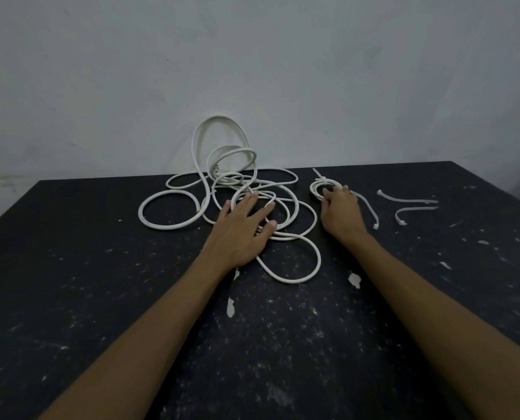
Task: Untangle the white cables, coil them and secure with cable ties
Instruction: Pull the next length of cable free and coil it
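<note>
Forearms reach in bare from the bottom corners across a black, paint-flecked tabletop [70,298], where a few pale chipped patches lie between them. Nearest of the task's things is a long loop of the loose white round cable [295,278], which curves out toward the viewer from the tangle. The left hand [245,227] lies flat on that tangle, palm down, fingers straight and spread, pressing several crossing strands against the table without curling round any of them. The right hand [340,210] rests further to the right, its fingers bent down onto the near edge of a small coiled white cable [319,189]; whether they pinch the coil or only touch it cannot be told from this angle. That coil lies flat on the table, bound at its far side by a white plastic cable tie [318,174] whose tail sticks up and out. Just right of the right hand lies a spare white cable tie [370,212], and well beyond it two more loose cable ties [410,201] lie side by side. Past the left hand the tangle spreads into wide flat rings, then rises in tall upright loops that lean against the grey-white plastered wall [373,71] behind the table's far edge.
</note>
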